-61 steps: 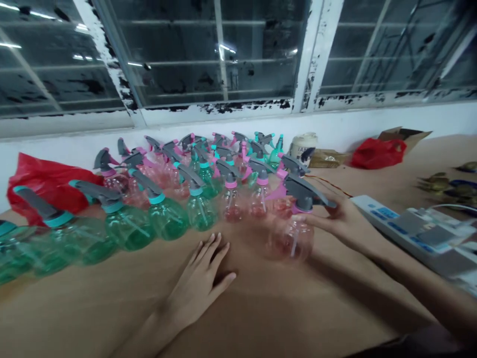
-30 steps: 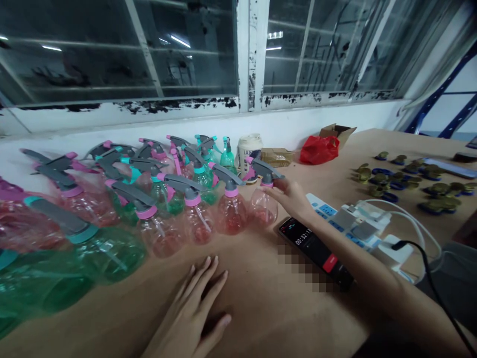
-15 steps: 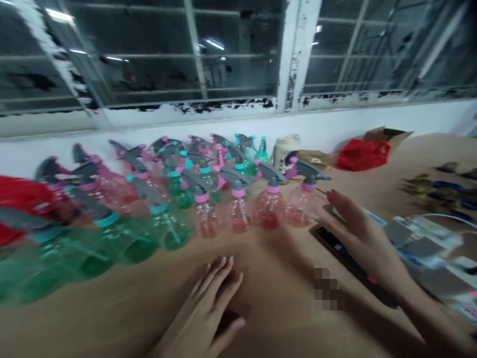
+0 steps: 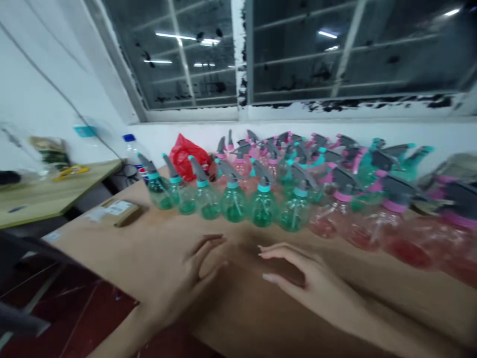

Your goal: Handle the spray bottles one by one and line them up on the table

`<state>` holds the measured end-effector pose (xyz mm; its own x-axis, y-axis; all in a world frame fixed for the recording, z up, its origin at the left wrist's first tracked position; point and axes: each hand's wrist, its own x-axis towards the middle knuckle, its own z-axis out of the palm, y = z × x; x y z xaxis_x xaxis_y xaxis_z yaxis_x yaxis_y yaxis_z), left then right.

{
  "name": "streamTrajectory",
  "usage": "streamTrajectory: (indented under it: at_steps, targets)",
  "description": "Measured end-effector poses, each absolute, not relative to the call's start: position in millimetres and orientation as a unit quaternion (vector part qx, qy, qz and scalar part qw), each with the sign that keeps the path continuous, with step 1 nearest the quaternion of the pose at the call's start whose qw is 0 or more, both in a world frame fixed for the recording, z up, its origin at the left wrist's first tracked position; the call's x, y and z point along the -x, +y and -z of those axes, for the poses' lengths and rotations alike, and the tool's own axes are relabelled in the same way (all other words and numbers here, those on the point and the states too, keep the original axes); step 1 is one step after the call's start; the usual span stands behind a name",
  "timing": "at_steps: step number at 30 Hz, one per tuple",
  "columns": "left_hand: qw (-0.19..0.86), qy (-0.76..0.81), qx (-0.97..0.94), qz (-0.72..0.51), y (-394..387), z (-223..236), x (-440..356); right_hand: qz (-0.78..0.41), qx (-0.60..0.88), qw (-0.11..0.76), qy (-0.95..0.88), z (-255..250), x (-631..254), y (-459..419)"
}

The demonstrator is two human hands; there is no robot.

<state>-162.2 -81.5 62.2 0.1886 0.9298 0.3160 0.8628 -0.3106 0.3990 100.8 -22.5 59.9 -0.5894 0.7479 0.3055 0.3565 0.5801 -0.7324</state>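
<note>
My left hand (image 4: 196,271) hovers over the brown tabletop (image 4: 156,248), fingers apart and nothing in them. Facing it, my right hand (image 4: 298,273) is curved with a gap between thumb and fingers, also holding nothing. Just beyond both hands runs a front row of clear spray bottles: green ones with turquoise collars, such as this green spray bottle (image 4: 234,204), then pink ones to the right, such as this pink spray bottle (image 4: 331,219). All have grey trigger heads and stand upright. Several more bottles crowd behind them.
A red plastic bag (image 4: 188,156) lies behind the green bottles. Left of it stands a drink bottle with a blue cap (image 4: 130,146). A small cardboard package (image 4: 121,211) rests near the table's left edge. Another table (image 4: 78,189) is at far left, below the wall.
The view has swung left, bringing the table's left end into sight. My right hand has come away from the dark device with a display and is now opposite my left hand.
</note>
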Motion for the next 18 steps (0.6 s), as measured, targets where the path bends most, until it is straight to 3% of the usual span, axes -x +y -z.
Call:
streamTrajectory:
  at_steps: [4, 8, 13, 18]
  targets:
    - [0.064, 0.628, -0.658, -0.41, -73.4, -54.3, 229.0, -0.348, 0.238, 0.318, -0.849, -69.4, -25.2, -6.1]
    - [-0.004, 0.676, -0.567, -0.47, -43.4, -49.9, 292.8, -0.369, 0.177, 0.342, -0.846, -67.6, 44.1, 6.4]
    - [-0.066, 0.72, -0.492, -0.485, 7.6, -54.3, 348.5, -0.392, 0.16, 0.343, -0.839, -53.7, 109.6, 15.5]
    - [-0.048, 0.734, -0.51, -0.445, 41.2, -61.7, 370.8, -0.417, 0.167, 0.36, -0.818, -46.2, 142.2, 24.8]
